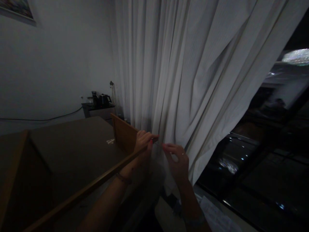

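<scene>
L hand (143, 140) grips wood panel (96, 183); R hand (177, 160) nearby, prob. pinching.

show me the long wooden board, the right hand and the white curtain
long wooden board (101, 178), head view: partway along its narrow upper edge
right hand (180, 167), head view: middle of the hand
white curtain (188, 80), head view: folds near its middle

Brown wooden panel (103, 178), narrow edge up, slanting diagonally from lower left.
</scene>
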Demonstrator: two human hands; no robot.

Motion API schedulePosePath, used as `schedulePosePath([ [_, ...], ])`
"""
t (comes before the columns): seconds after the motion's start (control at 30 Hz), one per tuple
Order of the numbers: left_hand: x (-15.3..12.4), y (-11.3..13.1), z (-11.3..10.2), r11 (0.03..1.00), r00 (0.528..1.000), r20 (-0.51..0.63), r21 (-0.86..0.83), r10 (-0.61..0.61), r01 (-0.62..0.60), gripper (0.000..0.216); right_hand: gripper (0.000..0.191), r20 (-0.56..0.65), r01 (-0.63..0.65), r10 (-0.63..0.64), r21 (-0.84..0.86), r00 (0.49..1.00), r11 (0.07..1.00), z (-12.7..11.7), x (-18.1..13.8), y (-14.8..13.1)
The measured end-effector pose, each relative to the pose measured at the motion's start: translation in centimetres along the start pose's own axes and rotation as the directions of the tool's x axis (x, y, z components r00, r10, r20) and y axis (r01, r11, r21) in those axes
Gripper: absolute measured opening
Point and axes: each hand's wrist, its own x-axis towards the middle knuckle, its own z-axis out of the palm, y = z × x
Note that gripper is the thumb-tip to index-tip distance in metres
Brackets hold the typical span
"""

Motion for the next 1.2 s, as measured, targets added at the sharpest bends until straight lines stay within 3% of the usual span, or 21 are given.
schedulePosePath([
  [0.1,0.0,0.1,-0.1,1.0,1.0,0.007,-0.004,-0.009,0.009,0.037,0.01,0.058,0.092,-0.086,-0.112,0.995,0.989,-0.6,0.2,0.1],
  [0.23,0.0,-0.1,0.0,1.0,1.0,0.002,0.007,-0.001,0.001,0.037,0.012,0.196,0.056,-0.063,0.044,0.979,0.997,-0.7,0.0,-0.2],
  [0.57,-0.1,-0.5,0.4,1.0,1.0,-0.006,0.014,0.007,-0.007,0.037,0.018,0.133,-0.259,0.244,0.108,0.961,0.96,0.1,-0.7,-0.9],
  [0.67,0.0,-0.6,0.5,1.0,1.0,-0.003,0.013,0.009,-0.009,0.038,0.018,0.13,-0.274,0.256,0.148,0.958,0.95,0.5,-0.9,-0.7],
  [0.83,0.0,-1.1,0.8,0.999,0.999,-0.025,0.025,0.045,-0.045,0.043,0.035,0.165,-0.283,0.252,0.204,0.954,0.937,0.3,-0.9,-0.1],
  [1.0,0.0,-1.3,1.0,0.999,0.998,-0.035,0.026,0.048,-0.048,0.045,0.016,0.164,-0.149,0.146,0.01,0.976,0.989,-0.2,-0.5,0.7],
  [1.2,-0.1,-0.9,0.8,1.0,0.999,-0.025,0.006,0.021,-0.021,0.042,0.022,0.145,-0.034,0.078,-0.284,0.986,0.958,-0.7,-0.4,0.0],
])
